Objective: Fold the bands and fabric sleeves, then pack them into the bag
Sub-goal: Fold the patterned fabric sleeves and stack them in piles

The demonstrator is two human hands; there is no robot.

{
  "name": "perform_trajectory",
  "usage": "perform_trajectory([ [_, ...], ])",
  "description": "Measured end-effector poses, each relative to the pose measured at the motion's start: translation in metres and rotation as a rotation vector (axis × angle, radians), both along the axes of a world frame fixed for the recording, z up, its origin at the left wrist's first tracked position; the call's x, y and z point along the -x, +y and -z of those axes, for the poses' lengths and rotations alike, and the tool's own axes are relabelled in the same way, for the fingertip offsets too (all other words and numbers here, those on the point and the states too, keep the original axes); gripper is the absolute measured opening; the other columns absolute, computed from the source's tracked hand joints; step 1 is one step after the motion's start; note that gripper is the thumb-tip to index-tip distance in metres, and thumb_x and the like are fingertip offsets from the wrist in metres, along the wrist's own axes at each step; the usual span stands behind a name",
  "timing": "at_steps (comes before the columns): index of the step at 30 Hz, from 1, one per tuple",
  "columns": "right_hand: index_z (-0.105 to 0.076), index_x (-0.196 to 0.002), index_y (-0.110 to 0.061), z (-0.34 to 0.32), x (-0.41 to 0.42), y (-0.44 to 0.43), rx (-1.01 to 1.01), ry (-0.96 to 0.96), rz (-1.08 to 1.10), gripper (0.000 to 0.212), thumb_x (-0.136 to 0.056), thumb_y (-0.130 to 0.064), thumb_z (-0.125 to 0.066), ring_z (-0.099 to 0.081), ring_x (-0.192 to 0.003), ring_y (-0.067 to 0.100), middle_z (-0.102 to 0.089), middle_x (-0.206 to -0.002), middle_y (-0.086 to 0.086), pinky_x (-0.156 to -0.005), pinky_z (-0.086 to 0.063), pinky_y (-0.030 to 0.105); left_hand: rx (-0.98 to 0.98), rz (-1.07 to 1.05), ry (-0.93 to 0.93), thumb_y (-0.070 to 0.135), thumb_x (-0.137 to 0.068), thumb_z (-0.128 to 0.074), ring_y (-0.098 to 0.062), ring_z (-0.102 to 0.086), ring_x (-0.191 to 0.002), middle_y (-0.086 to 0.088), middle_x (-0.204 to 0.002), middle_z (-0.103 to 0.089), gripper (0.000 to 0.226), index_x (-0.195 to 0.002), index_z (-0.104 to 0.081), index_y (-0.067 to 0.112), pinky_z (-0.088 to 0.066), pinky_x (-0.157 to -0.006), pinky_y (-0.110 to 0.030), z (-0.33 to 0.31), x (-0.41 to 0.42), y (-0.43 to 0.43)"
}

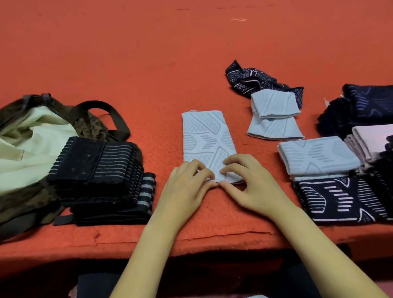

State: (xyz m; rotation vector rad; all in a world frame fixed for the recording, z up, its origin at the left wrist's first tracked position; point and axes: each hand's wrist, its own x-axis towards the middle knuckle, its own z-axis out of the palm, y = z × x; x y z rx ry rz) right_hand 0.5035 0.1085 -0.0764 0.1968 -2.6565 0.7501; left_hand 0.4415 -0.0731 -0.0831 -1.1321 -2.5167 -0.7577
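Head view: both hands, left hand and right hand, pinch the near end of the light sleeve lying flat mid-table, probably to fold it away toward the far end.

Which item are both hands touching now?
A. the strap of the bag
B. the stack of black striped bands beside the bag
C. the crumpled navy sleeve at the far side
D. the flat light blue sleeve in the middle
D: the left hand and the right hand both pinch the near end of the light blue sleeve, which lies flat.
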Motion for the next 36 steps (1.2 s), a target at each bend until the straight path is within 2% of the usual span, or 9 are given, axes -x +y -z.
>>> perform_trajectory([
  [6,-0.068,-0.099,-0.017,0.004,0.002,0.001,-0.009,-0.013,-0.009,0.034,-0.085,-0.042,-0.051,-0.054,-0.109,0.010,-0.061,-0.114,-0.003,-0.090,-0.045,0.025,-0.050,-0.008,0.018,0.039,-0.094,-0.043,-0.014,-0.048,-0.083,0.005,-0.088,-0.056,0.029,-0.091,-0.063,0.018,-0.038,-0.074,-0.030,-0.002,-0.001,0.001],
  [11,-0.065,-0.095,-0.012,0.002,0.001,0.002,0.001,0.061,0.050,0.035,-0.093,-0.037,-0.040,-0.063,-0.087,0.019,-0.067,-0.091,-0.001,-0.077,-0.045,0.031,-0.121,0.020,-0.030,0.043,-0.090,-0.052,-0.016,-0.053,-0.085,0.004,-0.090,-0.058,0.029,-0.092,-0.061,0.016,-0.041,-0.077,-0.032,-0.006,-0.002,-0.001],
  [18,-0.063,-0.084,-0.017,-0.005,-0.005,0.000,0.148,0.140,0.168,0.030,-0.089,-0.042,-0.047,-0.056,-0.067,0.009,-0.064,-0.071,-0.006,-0.062,-0.040,0.026,-0.234,-0.077,-0.074,0.039,-0.091,-0.047,-0.014,-0.055,-0.064,0.003,-0.065,-0.060,0.031,-0.079,-0.062,0.015,-0.041,-0.060,-0.033,-0.019,-0.015,-0.001],
  [21,-0.060,-0.101,-0.021,-0.010,0.001,0.000,0.314,0.062,0.157,0.025,-0.084,-0.040,-0.057,-0.055,-0.071,0.005,-0.064,-0.081,-0.010,-0.067,-0.042,0.026,-0.149,-0.225,-0.202,0.042,-0.093,-0.049,-0.030,-0.061,-0.075,-0.006,-0.070,-0.065,0.031,-0.084,-0.062,0.016,-0.035,-0.062,-0.036,-0.027,-0.003,0.007],
  [25,-0.033,-0.123,-0.027,-0.013,0.007,0.003,0.482,-0.044,0.069,0.051,-0.082,-0.009,-0.058,-0.059,-0.079,-0.004,-0.060,-0.092,-0.017,-0.074,-0.043,0.016,-0.048,-0.355,-0.288,0.041,-0.096,-0.048,-0.041,-0.060,-0.088,-0.016,-0.087,-0.067,0.030,-0.097,-0.059,0.013,-0.041,-0.072,-0.041,-0.029,0.016,0.026],
  [27,-0.031,-0.124,-0.019,-0.008,0.011,0.004,0.447,-0.055,0.072,0.050,-0.085,-0.006,-0.057,-0.058,-0.084,-0.001,-0.059,-0.096,-0.010,-0.077,-0.043,0.020,-0.167,-0.358,-0.320,0.037,-0.094,-0.052,-0.038,-0.060,-0.081,-0.012,-0.079,-0.065,0.025,-0.107,-0.055,0.016,-0.039,-0.066,-0.038,-0.027,0.016,0.028],
  [30,-0.036,-0.121,-0.013,-0.004,0.016,0.005,0.379,-0.051,0.106,0.038,-0.089,-0.005,-0.057,-0.054,-0.089,0.012,-0.053,-0.102,0.000,-0.077,-0.040,0.027,-0.404,-0.263,-0.384,0.022,-0.091,-0.058,-0.008,-0.051,-0.058,0.008,-0.066,-0.051,0.031,-0.120,-0.049,0.019,-0.031,-0.059,-0.026,-0.025,0.010,0.021],
  [33,-0.055,-0.103,-0.015,-0.001,0.023,0.008,0.288,-0.006,0.076,0.015,-0.089,-0.010,-0.052,-0.050,-0.086,0.007,-0.054,-0.093,-0.004,-0.079,-0.038,0.020,-0.375,-0.127,-0.365,0.020,-0.087,-0.056,-0.001,-0.055,-0.081,0.008,-0.091,-0.060,0.030,-0.116,-0.058,0.018,-0.036,-0.078,-0.007,-0.020,0.007,0.013],
  [36,-0.065,-0.105,-0.009,0.005,0.029,0.009,0.226,0.000,0.079,0.023,-0.088,-0.015,-0.050,-0.047,-0.086,0.003,-0.049,-0.090,-0.005,-0.080,-0.032,0.006,-0.293,-0.132,-0.374,0.025,-0.087,-0.058,-0.008,-0.053,-0.091,0.003,-0.096,-0.052,0.029,-0.113,-0.067,0.016,-0.034,-0.083,-0.012,-0.012,0.008,0.015],
])
